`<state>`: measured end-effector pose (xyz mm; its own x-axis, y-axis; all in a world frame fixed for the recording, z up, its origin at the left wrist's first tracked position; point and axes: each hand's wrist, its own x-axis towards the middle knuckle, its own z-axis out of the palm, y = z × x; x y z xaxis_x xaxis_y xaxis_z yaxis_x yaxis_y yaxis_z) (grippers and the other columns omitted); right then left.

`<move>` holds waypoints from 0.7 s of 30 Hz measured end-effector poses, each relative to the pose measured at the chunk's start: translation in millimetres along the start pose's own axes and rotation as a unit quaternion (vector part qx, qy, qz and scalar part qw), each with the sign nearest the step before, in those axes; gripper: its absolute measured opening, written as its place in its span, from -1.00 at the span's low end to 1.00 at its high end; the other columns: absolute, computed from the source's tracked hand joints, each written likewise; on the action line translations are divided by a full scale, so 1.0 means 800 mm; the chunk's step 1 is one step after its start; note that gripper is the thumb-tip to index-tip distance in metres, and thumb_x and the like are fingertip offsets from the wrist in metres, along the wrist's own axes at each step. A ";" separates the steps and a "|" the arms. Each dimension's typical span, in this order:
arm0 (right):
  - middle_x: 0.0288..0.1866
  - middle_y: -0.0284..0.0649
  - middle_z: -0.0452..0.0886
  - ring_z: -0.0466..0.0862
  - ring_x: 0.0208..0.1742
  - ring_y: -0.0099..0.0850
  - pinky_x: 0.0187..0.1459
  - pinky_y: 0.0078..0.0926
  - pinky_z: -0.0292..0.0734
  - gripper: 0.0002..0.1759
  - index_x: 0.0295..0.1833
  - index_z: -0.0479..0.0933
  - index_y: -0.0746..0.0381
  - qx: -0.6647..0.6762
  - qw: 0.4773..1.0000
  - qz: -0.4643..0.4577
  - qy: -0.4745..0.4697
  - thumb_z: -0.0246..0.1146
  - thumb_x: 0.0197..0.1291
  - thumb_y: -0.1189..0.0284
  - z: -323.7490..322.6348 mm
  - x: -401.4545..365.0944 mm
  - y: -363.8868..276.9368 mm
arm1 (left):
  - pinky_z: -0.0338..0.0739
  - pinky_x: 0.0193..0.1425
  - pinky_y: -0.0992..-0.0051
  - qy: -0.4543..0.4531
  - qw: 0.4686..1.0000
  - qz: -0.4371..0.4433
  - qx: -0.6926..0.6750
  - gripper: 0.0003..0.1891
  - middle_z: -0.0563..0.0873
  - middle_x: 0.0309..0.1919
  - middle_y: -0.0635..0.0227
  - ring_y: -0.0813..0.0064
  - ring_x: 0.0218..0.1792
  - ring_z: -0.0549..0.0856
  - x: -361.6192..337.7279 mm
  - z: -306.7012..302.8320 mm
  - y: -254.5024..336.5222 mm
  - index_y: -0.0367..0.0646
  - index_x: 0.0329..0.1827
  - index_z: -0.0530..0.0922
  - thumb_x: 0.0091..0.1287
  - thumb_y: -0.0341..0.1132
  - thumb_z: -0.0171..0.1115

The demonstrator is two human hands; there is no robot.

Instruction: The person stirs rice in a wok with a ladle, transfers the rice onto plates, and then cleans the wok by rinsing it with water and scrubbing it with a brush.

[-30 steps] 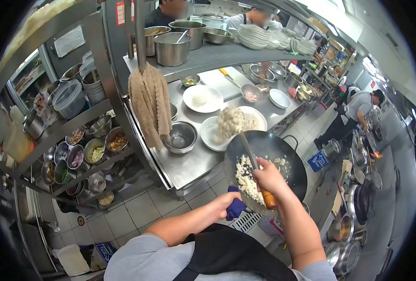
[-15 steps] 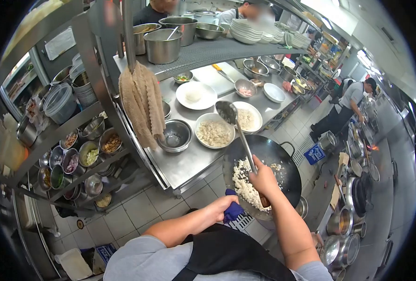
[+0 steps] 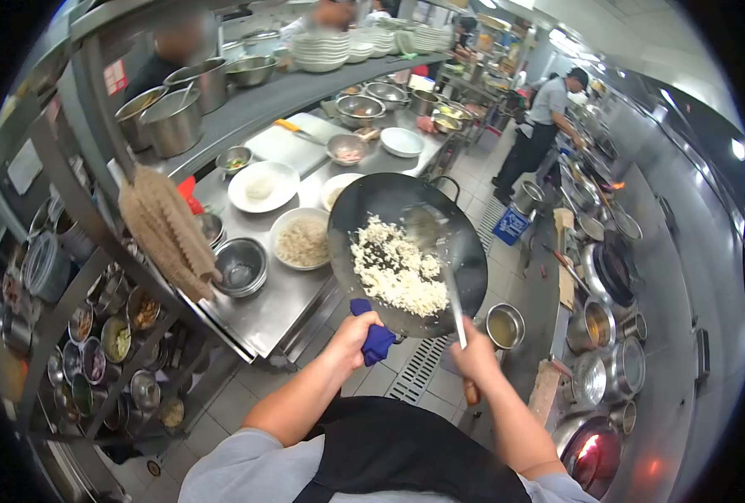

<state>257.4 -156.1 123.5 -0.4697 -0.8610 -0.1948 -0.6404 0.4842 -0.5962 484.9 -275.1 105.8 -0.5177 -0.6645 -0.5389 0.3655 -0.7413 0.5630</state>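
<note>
My left hand [image 3: 349,340] is closed on a folded purple cloth [image 3: 377,342] at the near rim of a large dark wok [image 3: 465,289]. The wok is tilted toward me, off the stove, and loose white rice [image 3: 398,281] lies across its middle. My right hand [image 3: 476,356] is wrapped around a long metal ladle [image 3: 454,303] with a wooden handle end. The ladle's bowl is down inside the wok to the right of the rice, blurred by motion. Just left of the wok, a white plate of rice [image 3: 302,241] stands on the steel counter [image 3: 259,320].
Nested metal bowls [image 3: 240,267], a white plate [image 3: 263,186] and a cutting board with a knife [image 3: 293,142] are on the counter. To the right runs a stove line with pots [image 3: 594,323] and a flaming burner [image 3: 589,448]. A co-worker [image 3: 548,109] stands farther along it.
The ladle has gone from above the plates down into the wok. The wok is raised and tilted more toward me, with the rice shifted in it. My view has turned right.
</note>
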 end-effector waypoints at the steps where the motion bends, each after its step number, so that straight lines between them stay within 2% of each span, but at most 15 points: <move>1: -0.14 0.19 0.63 0.66 -0.07 -0.03 0.03 -0.31 0.50 -0.32 0.37 0.31 0.19 0.022 0.998 -0.046 -0.028 0.16 0.05 0.43 -0.005 -0.027 -0.019 | 0.47 -0.64 0.40 -0.007 1.000 -0.004 0.011 -0.92 0.56 -0.56 0.29 0.39 -0.64 0.57 0.002 0.004 0.004 -0.21 -0.45 0.45 0.09 -0.40 0.14; 2: -0.08 0.19 0.62 0.66 -0.04 -0.04 0.06 -0.33 0.49 -0.32 0.38 0.31 0.17 0.009 0.996 -0.016 -0.085 0.17 0.05 0.43 -0.038 -0.049 -0.057 | 0.45 -0.64 0.42 -0.012 1.000 -0.005 0.010 -0.92 0.55 -0.58 0.30 0.39 -0.66 0.56 0.003 0.007 0.008 -0.21 -0.45 0.45 0.09 -0.39 0.13; 3: -0.08 0.19 0.62 0.66 -0.04 -0.04 0.06 -0.33 0.49 -0.32 0.38 0.31 0.17 0.012 0.997 -0.010 -0.078 0.17 0.05 0.43 -0.047 -0.046 -0.047 | 0.44 -0.64 0.43 -0.016 1.000 -0.005 0.007 -0.91 0.54 -0.60 0.30 0.39 -0.68 0.54 0.005 0.007 0.011 -0.20 -0.44 0.44 0.09 -0.38 0.12; 4: -0.08 0.18 0.62 0.66 -0.04 -0.04 0.05 -0.32 0.50 -0.31 0.38 0.31 0.18 0.015 0.996 -0.067 -0.065 0.17 0.04 0.43 -0.060 -0.042 -0.031 | 0.56 -0.48 0.46 -0.064 0.998 -0.010 -0.018 -0.87 0.63 -0.49 0.27 0.43 -0.51 0.66 0.010 -0.003 0.012 -0.29 -0.34 0.53 0.09 -0.42 0.14; 5: -0.07 0.17 0.62 0.66 -0.03 -0.05 0.05 -0.32 0.50 -0.31 0.38 0.31 0.18 0.017 0.991 -0.123 -0.055 0.17 0.03 0.44 -0.067 -0.040 -0.023 | 0.56 -0.48 0.46 -0.066 0.998 -0.014 -0.015 -0.87 0.63 -0.49 0.27 0.43 -0.51 0.66 0.015 -0.007 0.009 -0.29 -0.34 0.53 0.09 -0.42 0.14; 6: -0.06 0.17 0.61 0.66 -0.04 -0.04 0.02 -0.27 0.51 -0.30 0.38 0.30 0.16 -0.009 0.997 -0.058 -0.048 0.17 0.03 0.44 -0.082 -0.040 -0.046 | 0.56 -0.48 0.46 -0.075 0.997 -0.014 -0.006 -0.86 0.63 -0.49 0.27 0.42 -0.51 0.65 0.015 -0.008 0.008 -0.30 -0.33 0.52 0.09 -0.42 0.14; 7: -0.12 0.18 0.62 0.65 -0.07 0.01 -0.02 -0.21 0.53 -0.31 0.38 0.31 0.16 -0.029 0.996 -0.083 0.025 0.18 0.03 0.43 -0.078 -0.024 -0.042 | 0.56 -0.48 0.46 -0.084 0.996 -0.015 0.003 -0.85 0.62 -0.50 0.27 0.41 -0.52 0.65 0.013 -0.009 0.007 -0.31 -0.31 0.52 0.09 -0.42 0.14; 9: -0.17 0.20 0.62 0.64 -0.12 0.05 -0.07 -0.15 0.54 -0.31 0.37 0.30 0.17 -0.049 0.994 -0.057 0.073 0.16 0.03 0.42 -0.071 0.005 -0.053 | 0.55 -0.51 0.45 -0.070 0.997 -0.003 0.006 -0.84 0.61 -0.50 0.27 0.40 -0.55 0.63 0.014 0.000 0.004 -0.31 -0.30 0.51 0.09 -0.42 0.14; 11: -0.23 0.20 0.62 0.64 -0.16 0.08 -0.12 -0.11 0.55 -0.33 0.37 0.30 0.19 -0.019 0.998 -0.023 0.056 0.16 0.05 0.38 -0.046 0.020 -0.053 | 0.54 -0.55 0.45 -0.061 0.998 0.009 0.008 -0.84 0.61 -0.51 0.27 0.40 -0.57 0.62 0.018 0.014 0.003 -0.32 -0.29 0.51 0.09 -0.42 0.13; 12: -0.27 0.19 0.62 0.64 -0.20 0.11 -0.15 -0.09 0.56 -0.30 0.40 0.26 0.17 -0.038 0.992 -0.101 0.065 0.16 0.07 0.36 -0.023 0.018 -0.032 | 0.52 -0.58 0.44 -0.059 0.998 0.010 0.016 -0.84 0.60 -0.52 0.26 0.39 -0.60 0.61 0.022 0.020 0.004 -0.31 -0.30 0.51 0.09 -0.41 0.13; 14: -0.29 0.22 0.61 0.63 -0.19 0.15 -0.13 -0.09 0.55 -0.25 0.44 0.19 0.14 -0.092 0.990 -0.104 -0.024 0.17 0.07 0.37 -0.019 -0.043 -0.033 | 0.51 -0.62 0.43 -0.058 0.998 0.014 0.026 -0.84 0.60 -0.53 0.25 0.38 -0.63 0.60 0.032 0.022 0.008 -0.31 -0.31 0.50 0.09 -0.41 0.12; 15: -0.18 0.21 0.62 0.65 -0.11 0.05 0.01 -0.19 0.50 -0.27 0.42 0.23 0.13 -0.069 0.992 -0.072 -0.072 0.16 0.05 0.45 -0.038 -0.080 -0.046 | 0.50 -0.63 0.42 -0.068 0.997 -0.017 0.023 -0.84 0.60 -0.53 0.24 0.38 -0.65 0.59 0.039 0.018 0.010 -0.32 -0.31 0.50 0.10 -0.40 0.12; 17: -0.19 0.17 0.63 0.66 -0.13 0.03 -0.01 -0.22 0.51 -0.29 0.40 0.27 0.13 -0.059 0.990 -0.104 -0.072 0.16 0.04 0.46 -0.077 -0.104 -0.035 | 0.49 -0.65 0.42 -0.077 0.996 -0.049 0.014 -0.83 0.60 -0.53 0.23 0.38 -0.66 0.58 0.042 0.023 0.010 -0.32 -0.31 0.50 0.10 -0.40 0.11; 19: -0.18 0.16 0.63 0.67 -0.13 0.00 -0.03 -0.27 0.52 -0.32 0.37 0.32 0.16 -0.093 0.994 -0.040 -0.051 0.15 0.03 0.47 -0.101 -0.107 -0.025 | 0.40 -0.69 0.40 -0.034 0.998 -0.050 0.021 -0.92 0.53 -0.63 0.29 0.41 -0.72 0.51 0.029 0.035 0.006 -0.19 -0.47 0.42 0.08 -0.38 0.11; 21: -0.18 0.13 0.64 0.64 -0.11 0.03 -0.04 -0.17 0.53 -0.33 0.37 0.33 0.08 -0.055 0.997 -0.043 0.044 0.15 0.04 0.41 -0.101 -0.078 0.000 | 0.44 -0.68 0.41 -0.040 0.998 -0.039 0.025 -0.89 0.56 -0.58 0.25 0.38 -0.70 0.55 0.034 0.036 -0.003 -0.25 -0.40 0.45 0.08 -0.39 0.11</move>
<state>237.8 -89.5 198.3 -0.4576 -0.8860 -0.0749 -0.7410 0.4266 -0.5186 447.7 -288.8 108.1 -0.6041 -0.5945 -0.5307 0.2844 -0.7829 0.5533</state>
